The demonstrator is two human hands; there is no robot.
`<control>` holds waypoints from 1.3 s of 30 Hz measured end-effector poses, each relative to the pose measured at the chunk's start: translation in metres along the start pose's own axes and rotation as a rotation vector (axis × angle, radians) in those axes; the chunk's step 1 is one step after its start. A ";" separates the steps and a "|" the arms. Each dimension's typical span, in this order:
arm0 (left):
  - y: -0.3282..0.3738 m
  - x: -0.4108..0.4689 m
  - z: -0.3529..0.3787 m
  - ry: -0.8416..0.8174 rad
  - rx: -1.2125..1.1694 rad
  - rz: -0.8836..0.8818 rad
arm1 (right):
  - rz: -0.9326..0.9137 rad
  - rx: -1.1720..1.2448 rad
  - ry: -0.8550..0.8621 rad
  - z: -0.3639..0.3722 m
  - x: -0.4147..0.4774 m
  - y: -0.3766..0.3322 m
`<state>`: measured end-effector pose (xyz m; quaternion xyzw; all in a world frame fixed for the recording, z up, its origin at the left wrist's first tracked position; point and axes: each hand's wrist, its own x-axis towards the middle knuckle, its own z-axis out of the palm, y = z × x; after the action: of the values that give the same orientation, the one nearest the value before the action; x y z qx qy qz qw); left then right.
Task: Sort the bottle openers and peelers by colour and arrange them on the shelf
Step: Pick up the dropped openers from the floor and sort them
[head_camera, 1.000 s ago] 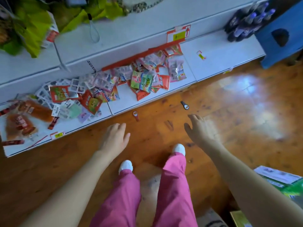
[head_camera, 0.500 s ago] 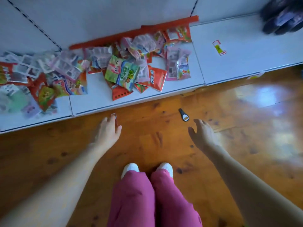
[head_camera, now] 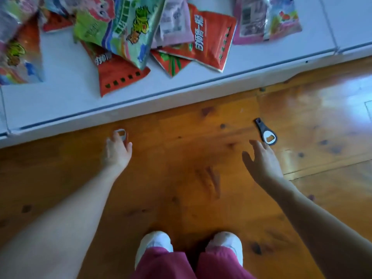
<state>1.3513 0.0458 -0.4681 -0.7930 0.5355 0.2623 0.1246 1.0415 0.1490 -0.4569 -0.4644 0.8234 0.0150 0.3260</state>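
Head cam, looking down at the wooden floor (head_camera: pixel 181 174). Over on the left, our left hand (head_camera: pixel 117 153) is down on the red bottle opener (head_camera: pixel 121 133), which lies on the boards just in front of the white shelf (head_camera: pixel 141 93). Our fingers are draped over its handle with only the metal head poking out past them. Honestly we can't tell if we've got a hold on it or are just touching it.

Mid-shot there's a heap of snack packets (head_camera: pixel 130 29) up on the shelf, with our white shoes (head_camera: pixel 155 241) and pink trousers (head_camera: pixel 167 264) at the bottom.

On the right, our right hand (head_camera: pixel 261 161) is wide open, fingers spread, holding nothing. Its fingertips are just short of the black bottle opener (head_camera: pixel 264 130), which lies flat on the floor with its metal head toward us.
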 end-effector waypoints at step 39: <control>0.081 -0.204 -0.067 -0.214 -0.874 0.218 | 0.181 0.810 0.041 -0.062 -0.114 -0.056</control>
<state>1.2376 0.1414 -0.2936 -0.6787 0.4389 0.5555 -0.1951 1.0930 0.1830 -0.3298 -0.2246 0.8066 -0.2906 0.4632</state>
